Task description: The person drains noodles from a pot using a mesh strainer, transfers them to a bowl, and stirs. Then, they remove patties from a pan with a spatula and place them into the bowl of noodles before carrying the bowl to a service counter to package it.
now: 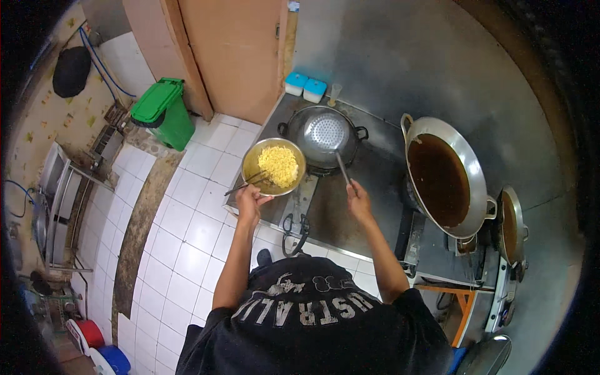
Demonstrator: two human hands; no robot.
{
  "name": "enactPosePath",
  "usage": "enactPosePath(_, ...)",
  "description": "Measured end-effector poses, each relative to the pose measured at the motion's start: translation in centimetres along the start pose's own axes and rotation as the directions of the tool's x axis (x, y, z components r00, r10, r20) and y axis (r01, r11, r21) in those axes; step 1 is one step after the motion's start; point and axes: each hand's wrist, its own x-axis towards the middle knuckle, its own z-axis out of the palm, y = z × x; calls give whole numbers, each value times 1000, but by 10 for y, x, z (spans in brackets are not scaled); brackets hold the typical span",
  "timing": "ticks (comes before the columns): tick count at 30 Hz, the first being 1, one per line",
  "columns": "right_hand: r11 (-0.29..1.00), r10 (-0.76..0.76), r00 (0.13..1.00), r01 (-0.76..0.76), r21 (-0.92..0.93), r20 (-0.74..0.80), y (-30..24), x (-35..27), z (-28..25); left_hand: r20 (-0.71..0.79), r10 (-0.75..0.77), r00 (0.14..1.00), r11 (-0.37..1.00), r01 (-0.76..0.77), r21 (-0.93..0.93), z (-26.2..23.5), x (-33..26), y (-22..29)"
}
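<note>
The left hand (251,197) grips a shiny round metal bowl (251,164) of crinkled yellow noodles (278,165) and thin dark sticks (236,188); the right hand (358,199) clasps a long-handled perforated metal skimmer (342,165), its head ahead over a two-handled metal wok (295,135).

You can pass over the counter (340,212) between the wok (299,125) and the large pan (472,175). The skimmer (326,130) obstructs the wok's opening; its handle (342,165) crosses the near rim. The bowl (250,164) blocks your near-left approach; two tubs (297,83) stand behind.
</note>
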Motion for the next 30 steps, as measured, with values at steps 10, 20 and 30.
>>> enactPosePath(10, 624, -258, 966, 151, -766, -20, -89, 49, -46, 14, -11, 1000, 1000, 11, 4, -15, -2, -2)
enactPosePath(20, 693, -203, 928, 361, -624, 312, -69, 83, -79, -18, 16, 1000, 1000, -16, -1, -13, -5, 1)
enactPosePath(30, 936, 347, 825, -276, -218, 445, -81, 64, -71, 9, 35, 999, 999, -35, 9, -14, -8, 3)
